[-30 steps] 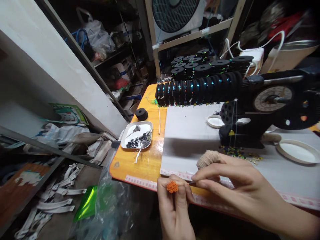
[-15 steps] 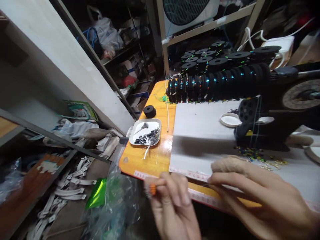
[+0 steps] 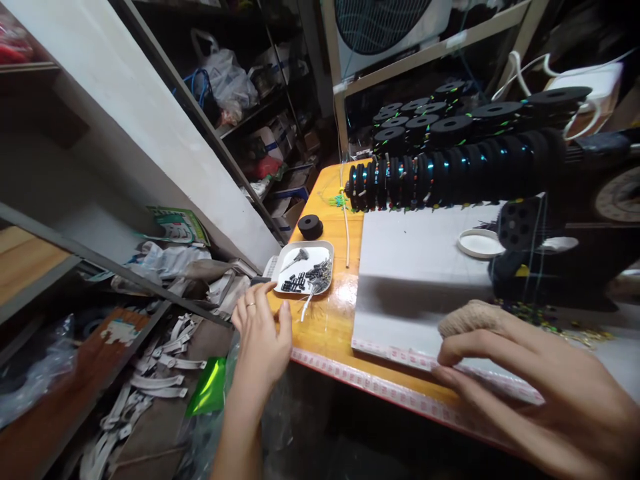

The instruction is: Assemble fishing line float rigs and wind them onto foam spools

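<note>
My left hand (image 3: 261, 337) is at the table's left front corner, by the edge of a white tray (image 3: 329, 273). Its fingers and thumb are apart, and I see nothing in its grasp. A dark handle-like piece (image 3: 260, 281) lies just beyond the fingertips. Small black parts (image 3: 295, 283) and thin metal pieces (image 3: 320, 270) lie in the tray. Over the front edge of the white board (image 3: 385, 317), my right hand (image 3: 525, 373) has thumb and forefinger pinched; what is between them is too small to make out. A tan wrap (image 3: 470, 319) covers one of its fingers.
A black spool (image 3: 311, 227) stands behind the tray. A long row of black spools (image 3: 440, 172) hangs over the board, joined to a dark machine at right. A round white lid (image 3: 480, 244) and small loose beads (image 3: 580, 333) lie on the board. Measuring tape (image 3: 370, 381) lines the table edge.
My left hand has moved left and away from my right hand, to the tray, and its fingers have opened. The orange item it pinched is out of sight. My right hand stays pinched.
</note>
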`<state>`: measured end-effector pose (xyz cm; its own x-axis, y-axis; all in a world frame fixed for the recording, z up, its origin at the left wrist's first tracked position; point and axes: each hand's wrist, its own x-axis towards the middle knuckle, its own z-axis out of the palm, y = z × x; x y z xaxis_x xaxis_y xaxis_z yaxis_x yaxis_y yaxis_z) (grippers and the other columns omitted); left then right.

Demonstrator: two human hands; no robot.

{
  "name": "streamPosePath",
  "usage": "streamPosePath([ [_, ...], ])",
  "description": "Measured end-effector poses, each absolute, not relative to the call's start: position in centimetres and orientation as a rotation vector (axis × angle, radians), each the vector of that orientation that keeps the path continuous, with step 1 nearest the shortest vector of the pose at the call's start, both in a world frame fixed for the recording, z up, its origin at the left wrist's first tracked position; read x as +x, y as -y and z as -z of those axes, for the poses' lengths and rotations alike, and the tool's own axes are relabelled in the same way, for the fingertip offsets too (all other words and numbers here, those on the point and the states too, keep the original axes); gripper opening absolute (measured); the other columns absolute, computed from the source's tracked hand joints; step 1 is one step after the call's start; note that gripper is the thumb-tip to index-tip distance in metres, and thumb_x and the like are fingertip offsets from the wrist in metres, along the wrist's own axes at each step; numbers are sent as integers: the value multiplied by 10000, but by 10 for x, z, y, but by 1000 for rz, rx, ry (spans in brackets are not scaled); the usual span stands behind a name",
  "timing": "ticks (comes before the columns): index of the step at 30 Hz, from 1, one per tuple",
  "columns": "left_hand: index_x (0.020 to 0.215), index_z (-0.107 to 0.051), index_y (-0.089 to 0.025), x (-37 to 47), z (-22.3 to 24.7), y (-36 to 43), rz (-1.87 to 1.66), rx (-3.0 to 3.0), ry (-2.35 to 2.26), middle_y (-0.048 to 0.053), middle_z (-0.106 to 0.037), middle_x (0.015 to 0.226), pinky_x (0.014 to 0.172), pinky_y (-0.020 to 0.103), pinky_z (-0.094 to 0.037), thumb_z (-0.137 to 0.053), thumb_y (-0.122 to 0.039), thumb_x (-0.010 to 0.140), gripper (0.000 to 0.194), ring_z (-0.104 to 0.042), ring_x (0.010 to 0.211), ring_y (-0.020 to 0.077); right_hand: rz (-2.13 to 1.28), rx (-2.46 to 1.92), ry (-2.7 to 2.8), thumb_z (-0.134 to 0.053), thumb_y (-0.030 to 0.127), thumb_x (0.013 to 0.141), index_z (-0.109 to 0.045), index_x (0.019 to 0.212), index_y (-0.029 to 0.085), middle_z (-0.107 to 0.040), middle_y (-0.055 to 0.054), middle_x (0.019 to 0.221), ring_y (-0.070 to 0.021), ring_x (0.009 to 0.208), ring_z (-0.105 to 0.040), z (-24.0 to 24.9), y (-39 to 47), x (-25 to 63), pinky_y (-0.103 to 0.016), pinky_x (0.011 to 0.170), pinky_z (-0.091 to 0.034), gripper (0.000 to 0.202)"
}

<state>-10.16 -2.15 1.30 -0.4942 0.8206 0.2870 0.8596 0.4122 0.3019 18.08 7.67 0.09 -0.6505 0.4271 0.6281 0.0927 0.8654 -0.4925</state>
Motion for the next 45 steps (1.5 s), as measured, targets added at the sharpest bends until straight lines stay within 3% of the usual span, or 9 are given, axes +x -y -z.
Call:
streamPosePath([
  [4,964,-625,-198,-94,-22,-10,512,-1725,2511,128,-617,1112,1019,563,-347,-533,-393,943,216,-498,1137,370,-567,-289,2314,-580,90,907,-564,954,201,-566,-51,888,-150,824,-577,-4,-80,179,-236,666,-497,121],
  [8,814,-602,-206,-103,-12,-25,534,-1838,2511,101,-633,991,959,535,-391,-620,-223,855,48,-535,1051,354,-595,-260,2317,-543,76,929,-575,963,194,-578,-43,872,-127,791,-579,-9,-83,180,-215,650,-490,127],
  [12,832,-551,-216,-106,-3,-19,772,-1774,2485,104,-620,978,965,534,-383,-510,-137,882,102,-531,1035,333,-660,-249,2300,-542,58,933,-590,985,191,-597,-35,845,-117,739,-583,-11,-84,181,-214,619,-482,151],
  [18,1018,-462,-238,-54,3,6,1347,-1685,2356,97,-602,1071,967,433,-421,-362,-222,1014,101,-555,1084,253,-771,-297,2191,-541,58,936,-625,948,185,-620,-25,814,-105,732,-587,-18,-81,175,-205,633,-479,153],
  [24,930,-535,-218,27,8,19,3334,-1422,2061,-29,-464,716,743,282,-444,-514,-384,1013,187,-467,670,124,-850,-470,2058,-618,160,939,-704,879,216,-566,14,704,-97,642,-509,-20,-81,175,-210,567,-410,119],
  [27,959,-635,-187,49,8,17,3821,-970,1874,-43,-459,666,671,227,-417,-708,-397,898,231,-428,615,88,-923,-562,2010,-630,185,937,-729,851,232,-547,25,666,-92,613,-502,-22,-81,176,-211,537,-385,138],
  [31,908,-661,-203,61,12,14,3772,-597,1995,-27,-532,704,672,218,-438,-803,-394,809,258,-504,659,101,-1045,-576,1969,-640,204,931,-740,844,226,-611,13,704,-97,644,-537,-24,-81,177,-216,545,-403,134],
  [41,923,-683,-228,71,10,12,3262,-1088,2196,17,-680,930,838,206,-518,-728,-464,858,249,-648,944,155,-947,-474,1984,-660,119,896,-750,899,179,-655,-7,761,-85,684,-586,-21,-78,177,-187,602,-464,107],
  [45,1102,-641,-254,79,10,11,3335,-956,2103,22,-673,1030,846,194,-531,-702,-432,892,282,-660,976,143,-910,-468,2001,-647,92,889,-726,885,169,-650,-13,762,-90,686,-584,-19,-75,176,-187,594,-463,111],
])
